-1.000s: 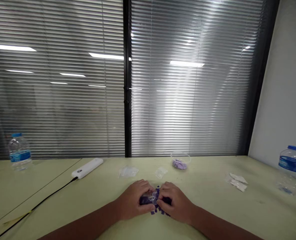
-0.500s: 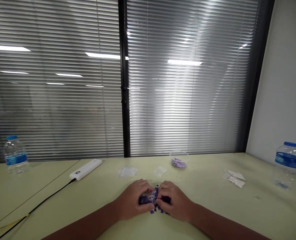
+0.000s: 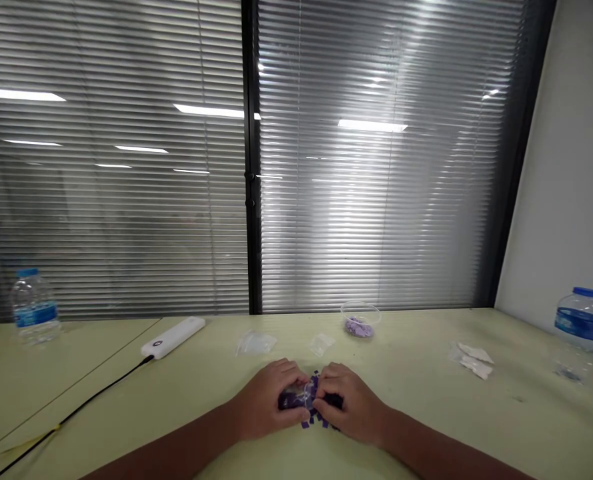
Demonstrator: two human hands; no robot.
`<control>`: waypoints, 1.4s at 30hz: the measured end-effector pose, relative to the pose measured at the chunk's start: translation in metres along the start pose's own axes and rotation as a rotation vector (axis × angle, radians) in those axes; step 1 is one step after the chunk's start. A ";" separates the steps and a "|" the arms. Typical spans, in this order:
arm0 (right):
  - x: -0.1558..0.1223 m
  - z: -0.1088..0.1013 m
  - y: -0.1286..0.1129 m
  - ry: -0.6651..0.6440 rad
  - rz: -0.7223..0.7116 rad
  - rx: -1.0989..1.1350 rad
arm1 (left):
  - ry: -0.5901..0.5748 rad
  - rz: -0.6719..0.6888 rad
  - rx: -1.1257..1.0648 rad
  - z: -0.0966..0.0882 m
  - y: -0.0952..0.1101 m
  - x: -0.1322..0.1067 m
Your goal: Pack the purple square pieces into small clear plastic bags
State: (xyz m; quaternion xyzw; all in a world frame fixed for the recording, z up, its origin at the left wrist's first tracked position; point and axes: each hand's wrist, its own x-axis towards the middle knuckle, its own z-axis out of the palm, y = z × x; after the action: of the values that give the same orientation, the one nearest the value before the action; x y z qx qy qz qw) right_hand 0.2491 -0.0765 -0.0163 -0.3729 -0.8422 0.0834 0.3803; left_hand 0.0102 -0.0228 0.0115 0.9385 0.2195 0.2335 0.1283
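Two hands [image 3: 269,400] [image 3: 351,403] meet on a pale desk [image 3: 426,400] below blinds [image 3: 376,200].

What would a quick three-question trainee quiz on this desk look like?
1. True or false: the left hand and the right hand both touch the purple pieces.
2. What lies in the clear bowl? A: lilac pieces. B: water. C: a bottle cap.
3. Fill in the colour: the cable running from the white power bank is ___.

Key: 1 true; 2 A; 3 black.
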 end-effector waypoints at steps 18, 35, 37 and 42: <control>0.000 -0.002 -0.002 -0.011 0.012 -0.019 | -0.001 0.000 0.011 -0.001 0.001 0.000; 0.000 -0.001 -0.001 -0.008 -0.004 -0.023 | -0.001 0.000 -0.003 0.000 0.000 0.000; 0.000 -0.001 0.000 -0.009 -0.007 -0.024 | 0.003 0.007 -0.005 0.000 0.000 0.000; 0.001 -0.001 -0.001 -0.006 -0.008 -0.012 | 0.004 0.004 -0.002 0.000 0.000 0.000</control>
State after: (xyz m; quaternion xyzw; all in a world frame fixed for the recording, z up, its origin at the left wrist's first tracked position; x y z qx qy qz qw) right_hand 0.2490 -0.0770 -0.0141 -0.3716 -0.8453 0.0778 0.3759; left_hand 0.0099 -0.0226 0.0113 0.9384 0.2177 0.2358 0.1282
